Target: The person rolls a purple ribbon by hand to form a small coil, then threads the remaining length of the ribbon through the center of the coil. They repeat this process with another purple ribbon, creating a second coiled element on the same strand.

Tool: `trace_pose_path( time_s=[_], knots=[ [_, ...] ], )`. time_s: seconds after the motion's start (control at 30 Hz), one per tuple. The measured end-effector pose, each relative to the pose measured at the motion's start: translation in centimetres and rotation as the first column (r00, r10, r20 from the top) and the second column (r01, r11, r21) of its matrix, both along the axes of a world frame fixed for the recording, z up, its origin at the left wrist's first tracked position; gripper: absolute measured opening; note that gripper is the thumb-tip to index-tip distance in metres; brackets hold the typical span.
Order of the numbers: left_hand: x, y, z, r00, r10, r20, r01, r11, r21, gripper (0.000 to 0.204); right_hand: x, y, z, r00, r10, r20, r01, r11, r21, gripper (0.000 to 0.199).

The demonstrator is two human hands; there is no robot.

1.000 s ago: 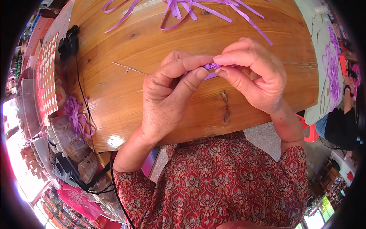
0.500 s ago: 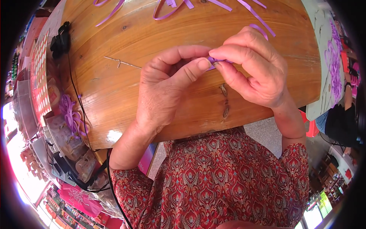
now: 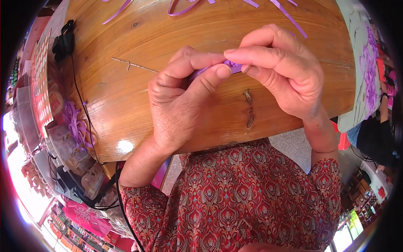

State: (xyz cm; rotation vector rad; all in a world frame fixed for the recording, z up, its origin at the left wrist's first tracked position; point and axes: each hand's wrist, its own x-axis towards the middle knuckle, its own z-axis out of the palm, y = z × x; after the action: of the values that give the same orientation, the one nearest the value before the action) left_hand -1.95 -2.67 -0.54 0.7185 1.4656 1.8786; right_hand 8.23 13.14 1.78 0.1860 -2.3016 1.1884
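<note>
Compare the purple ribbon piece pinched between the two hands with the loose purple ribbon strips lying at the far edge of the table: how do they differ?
The ribbon piece is pinched by the left hand and right hand; the ribbon strips lie untouched on the wooden table. The piece looks bunched and mostly hidden; the strips lie long, flat and plainly visible. Both are purple.

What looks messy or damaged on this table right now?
Purple ribbon strips lie scattered loose along the far edge of the wooden table, and a dark crack runs through the wood near the front edge. Nothing looks spilled.
</note>
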Motion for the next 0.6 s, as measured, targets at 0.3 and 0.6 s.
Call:
trace_pose_path(
  time_s=[0.3,0.6],
  knots=[
    [-0.5,-0.21,0.27,0.964,0.009,-0.267,-0.017,0.999,-0.027,0.015,0.32,-0.41,0.02,0.996,-0.005,0.092,0.03,0.959,-0.28,0.024],
    [-0.03,-0.42,-0.01,0.974,-0.014,-0.227,0.016,1.0,0.005,0.014,0.16,-0.14,-0.29,1.0,0.026,-0.011,-0.027,0.993,-0.116,0.018]
  ],
)
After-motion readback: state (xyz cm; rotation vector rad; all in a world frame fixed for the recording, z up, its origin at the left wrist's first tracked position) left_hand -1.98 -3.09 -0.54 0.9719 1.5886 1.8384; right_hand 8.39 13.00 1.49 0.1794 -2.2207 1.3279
